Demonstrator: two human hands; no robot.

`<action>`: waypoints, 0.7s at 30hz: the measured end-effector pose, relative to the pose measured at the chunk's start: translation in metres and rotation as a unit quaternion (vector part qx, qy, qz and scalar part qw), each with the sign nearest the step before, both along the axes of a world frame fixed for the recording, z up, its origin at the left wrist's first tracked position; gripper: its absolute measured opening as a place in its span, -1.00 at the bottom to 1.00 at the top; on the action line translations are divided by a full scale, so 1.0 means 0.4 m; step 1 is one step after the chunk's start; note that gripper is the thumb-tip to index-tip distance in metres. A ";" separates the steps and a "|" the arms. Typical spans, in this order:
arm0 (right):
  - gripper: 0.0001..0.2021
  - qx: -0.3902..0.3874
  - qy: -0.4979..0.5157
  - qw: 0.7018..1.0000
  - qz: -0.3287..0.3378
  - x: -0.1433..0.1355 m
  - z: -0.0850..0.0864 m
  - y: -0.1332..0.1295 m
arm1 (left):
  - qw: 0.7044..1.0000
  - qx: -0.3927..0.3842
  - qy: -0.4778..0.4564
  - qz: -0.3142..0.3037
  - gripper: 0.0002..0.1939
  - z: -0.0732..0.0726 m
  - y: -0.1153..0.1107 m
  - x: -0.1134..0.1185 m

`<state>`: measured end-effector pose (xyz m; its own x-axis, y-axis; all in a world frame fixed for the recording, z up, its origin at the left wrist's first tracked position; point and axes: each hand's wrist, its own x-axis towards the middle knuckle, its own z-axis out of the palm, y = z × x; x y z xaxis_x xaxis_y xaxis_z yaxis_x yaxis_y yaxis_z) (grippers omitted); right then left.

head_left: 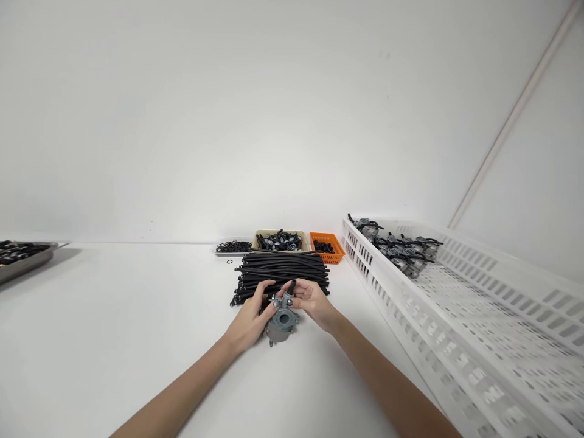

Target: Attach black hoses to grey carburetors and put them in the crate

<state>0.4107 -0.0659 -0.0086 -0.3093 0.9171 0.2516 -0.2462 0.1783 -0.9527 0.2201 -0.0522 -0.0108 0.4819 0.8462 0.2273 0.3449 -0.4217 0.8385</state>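
A grey metal carburetor [281, 325] is held between both hands above the white table, its round bore facing me. My left hand [252, 316] grips its left side, thumb on the upper body. With thumb and fingers closed, my right hand [314, 303] holds the top right, around the short black rubber piece [291, 288] that sticks up from the carburetor. Whether the fingertips press on that piece or on the metal beneath it, I cannot tell. Just behind the hands lies a stack of black rubber hoses [283, 267], partly covered by the fingers.
A large white perforated crate [383, 289] at right holds several carburetors with hoses [406, 252]. Along the wall stand a tray of black rings [233, 246], a cream bin of caps [280, 240] and an orange basket [335, 258]. One loose ring [229, 261] lies nearby. A metal tray [27, 266] sits far left.
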 end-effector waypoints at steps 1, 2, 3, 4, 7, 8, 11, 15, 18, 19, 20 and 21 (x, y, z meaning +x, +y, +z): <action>-0.71 -0.002 0.004 1.000 -0.003 -0.005 -0.001 -0.001 | 1.000 -0.006 -0.012 0.004 -0.51 -0.002 0.004 -0.001; -0.72 -0.003 0.011 1.000 -0.006 -0.009 0.000 -0.002 | 0.999 -0.015 -0.028 0.008 -0.52 -0.004 0.008 -0.001; -0.71 -0.003 0.019 1.000 -0.007 -0.014 0.001 -0.004 | 0.998 -0.030 -0.053 0.011 -0.52 -0.006 0.011 0.001; -0.71 -0.004 0.030 1.000 -0.007 -0.019 0.005 -0.007 | 0.995 -0.053 -0.089 0.013 -0.52 -0.007 0.014 0.004; -0.68 -0.015 0.070 0.997 0.012 -0.029 0.021 -0.021 | 0.957 -0.179 -0.227 0.013 -0.52 -0.008 0.011 0.017; -0.66 -0.018 0.082 0.996 0.023 -0.031 0.027 -0.025 | 0.935 -0.237 -0.264 0.005 -0.52 -0.007 0.004 0.022; -0.62 -0.019 0.103 0.993 0.051 -0.033 0.040 -0.035 | 0.843 -0.426 -0.324 -0.059 -0.50 -0.001 -0.029 0.034; -0.63 -0.011 0.078 0.997 0.026 -0.030 0.044 -0.037 | 0.761 -0.528 -0.365 -0.095 -0.42 0.000 -0.074 0.046; -0.62 0.008 0.043 0.999 0.009 -0.025 0.048 -0.036 | 0.777 -0.506 -0.369 -0.057 -0.41 0.001 -0.088 0.053; -0.60 0.018 0.044 0.999 0.007 -0.022 0.049 -0.035 | 0.782 -0.501 -0.368 -0.052 -0.40 0.003 -0.089 0.054; -0.57 0.030 0.053 0.998 0.000 -0.017 0.051 -0.032 | 0.784 -0.496 -0.370 -0.048 -0.38 0.006 -0.089 0.054; -0.55 0.043 0.067 0.997 -0.017 -0.010 0.052 -0.027 | 0.784 -0.493 -0.374 -0.045 -0.37 0.009 -0.089 0.053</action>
